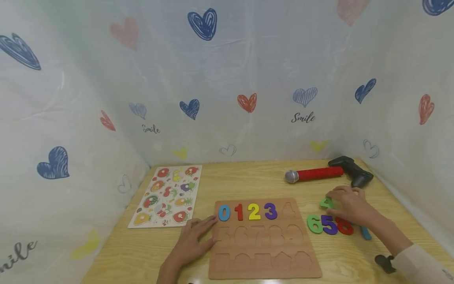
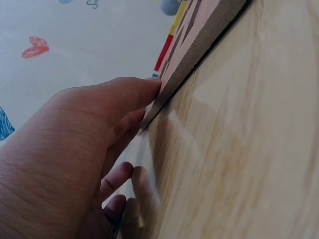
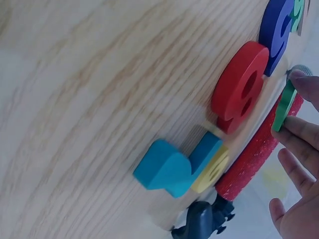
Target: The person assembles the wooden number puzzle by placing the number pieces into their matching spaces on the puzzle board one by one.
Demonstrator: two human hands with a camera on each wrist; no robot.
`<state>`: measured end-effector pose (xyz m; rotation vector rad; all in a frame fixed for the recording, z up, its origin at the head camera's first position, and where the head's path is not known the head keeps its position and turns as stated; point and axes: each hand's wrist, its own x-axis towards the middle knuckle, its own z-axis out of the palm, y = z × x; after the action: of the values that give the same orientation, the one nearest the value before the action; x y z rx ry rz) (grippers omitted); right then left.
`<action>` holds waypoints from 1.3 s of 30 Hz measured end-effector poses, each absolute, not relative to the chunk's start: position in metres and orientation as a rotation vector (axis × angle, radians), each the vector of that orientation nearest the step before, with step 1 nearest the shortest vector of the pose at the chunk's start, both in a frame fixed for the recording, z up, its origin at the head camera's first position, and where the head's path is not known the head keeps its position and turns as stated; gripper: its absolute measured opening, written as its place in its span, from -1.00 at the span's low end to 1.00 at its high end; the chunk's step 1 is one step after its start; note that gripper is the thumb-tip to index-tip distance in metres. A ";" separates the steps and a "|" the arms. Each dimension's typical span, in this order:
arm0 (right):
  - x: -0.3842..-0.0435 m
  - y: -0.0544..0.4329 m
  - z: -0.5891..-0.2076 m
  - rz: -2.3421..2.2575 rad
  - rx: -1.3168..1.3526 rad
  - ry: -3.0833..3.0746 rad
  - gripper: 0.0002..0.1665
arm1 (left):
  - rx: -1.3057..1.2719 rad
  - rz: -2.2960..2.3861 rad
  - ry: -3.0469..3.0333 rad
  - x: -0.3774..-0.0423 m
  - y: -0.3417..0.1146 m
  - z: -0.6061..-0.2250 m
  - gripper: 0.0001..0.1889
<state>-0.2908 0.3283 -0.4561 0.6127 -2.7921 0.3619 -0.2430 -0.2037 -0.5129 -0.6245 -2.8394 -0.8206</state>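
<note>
A wooden number puzzle board lies on the table, its top row bearing a blue 0, red 1, yellow 2 and purple 3. Fingertips of my left hand touch the board's left edge; in the left wrist view this hand has its lower fingers loosely bent. To the right of the board, my right hand pinches a green 4. The right wrist view shows that green 4 held edge-on between thumb and fingers, above the table.
Near the right hand lie a green 6, purple 5, red 8, blue 7 and a partly hidden yellow piece. Behind are a red microphone and black game controller. A fruit board lies left.
</note>
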 end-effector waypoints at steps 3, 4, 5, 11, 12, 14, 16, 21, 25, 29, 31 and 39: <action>-0.290 0.324 -0.455 0.359 0.631 -2.786 -0.43 | -0.633 -0.824 -2.837 -0.244 -0.204 -0.512 -0.41; -0.290 0.322 -0.454 0.357 0.637 -2.784 -0.43 | -0.635 -0.825 -2.834 -0.244 -0.204 -0.512 -0.41; -0.290 0.321 -0.454 0.356 0.640 -2.786 -0.43 | -0.640 -0.826 -2.832 -0.244 -0.204 -0.512 -0.40; -0.290 0.312 -0.452 0.361 0.661 -2.794 -0.46 | -0.636 -0.827 -2.834 -0.244 -0.204 -0.511 -0.40; -0.290 0.311 -0.451 0.361 0.663 -2.793 -0.47 | -0.633 -0.830 -2.835 -0.244 -0.204 -0.511 -0.40; -0.290 0.308 -0.450 0.368 0.671 -2.788 -0.47 | -0.631 -0.829 -2.835 -0.244 -0.204 -0.511 -0.40; -0.290 0.305 -0.449 0.372 0.684 -2.782 -0.47 | -0.630 -0.835 -2.832 -0.244 -0.205 -0.511 -0.40; -0.289 0.298 -0.450 0.373 0.712 -2.753 -0.48 | -0.639 -0.837 -2.819 -0.243 -0.205 -0.511 -0.40; -0.288 0.291 -0.451 0.397 0.730 -2.735 -0.48 | -0.655 -0.832 -2.810 -0.243 -0.206 -0.511 -0.40; -0.287 0.285 -0.450 0.419 0.748 -2.729 -0.48 | -0.653 -0.838 -2.813 -0.242 -0.206 -0.512 -0.41; -0.287 0.282 -0.449 0.421 0.759 -2.728 -0.48 | -0.643 -0.839 -2.819 -0.242 -0.206 -0.512 -0.41; -0.284 0.276 -0.446 0.421 0.779 -2.731 -0.46 | -0.639 -0.814 -2.823 -0.242 -0.205 -0.512 -0.41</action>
<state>-0.2841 0.2759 -0.4464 0.7791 -2.7308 0.4209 -0.2416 -0.2049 -0.5116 -0.6390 -2.8231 -0.8142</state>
